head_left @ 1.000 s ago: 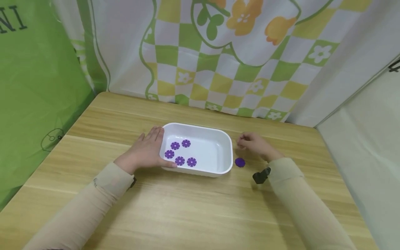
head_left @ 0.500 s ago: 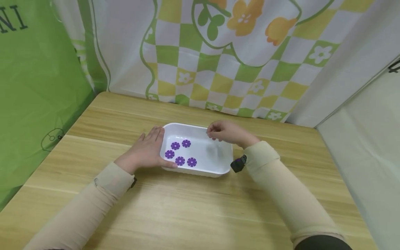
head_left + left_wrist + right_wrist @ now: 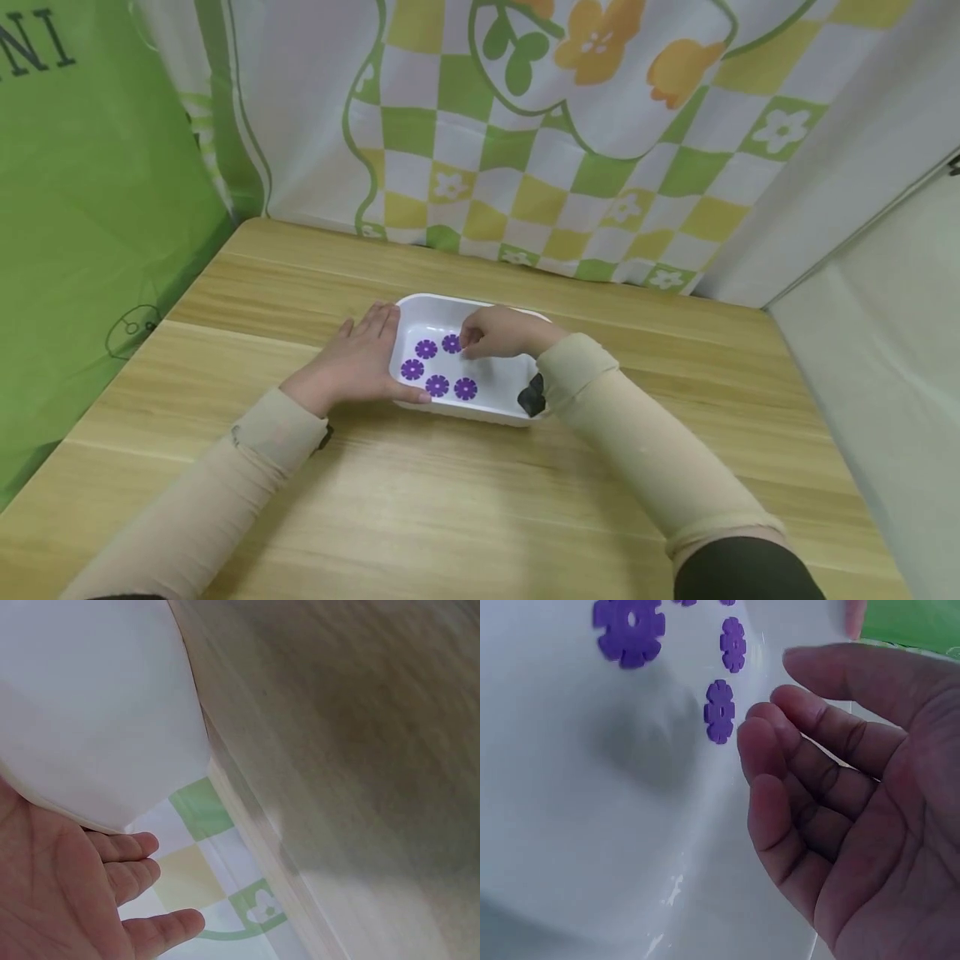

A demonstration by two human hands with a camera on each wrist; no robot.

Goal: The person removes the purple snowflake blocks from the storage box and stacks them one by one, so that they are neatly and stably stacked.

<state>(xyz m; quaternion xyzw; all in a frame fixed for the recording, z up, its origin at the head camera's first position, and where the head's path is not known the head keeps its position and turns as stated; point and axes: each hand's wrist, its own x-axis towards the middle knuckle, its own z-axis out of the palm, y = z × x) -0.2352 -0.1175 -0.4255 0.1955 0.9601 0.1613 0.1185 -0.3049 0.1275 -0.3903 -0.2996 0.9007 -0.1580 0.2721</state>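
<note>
A white rectangular container (image 3: 510, 414) sits on the table, with several purple notched plastic discs (image 3: 437, 386) lying flat in its left part. My left hand (image 3: 360, 358) rests against the container's left end, thumb on the front rim; in the left wrist view its straight fingers (image 3: 142, 874) lie beside the white wall. Over the inside hovers my right hand (image 3: 498, 331), its fingertips overlapping the back purple disc (image 3: 451, 343) in the head view. From the right wrist, those fingers (image 3: 769, 810) look loosely curled, with the thumb apart and nothing between them.
Wooden tabletop (image 3: 420, 500) surrounds the container. A checked floral curtain (image 3: 495, 150) hangs along the back edge, a green sheet (image 3: 90, 208) at the left and a pale wall (image 3: 892, 317) at the right. A black wrist camera (image 3: 532, 396) overlaps the container's right end.
My right hand has moved left from beside the container to over the discs. The purple disc that lay on the table right of the container is now hidden behind my right arm. The left hand stays put.
</note>
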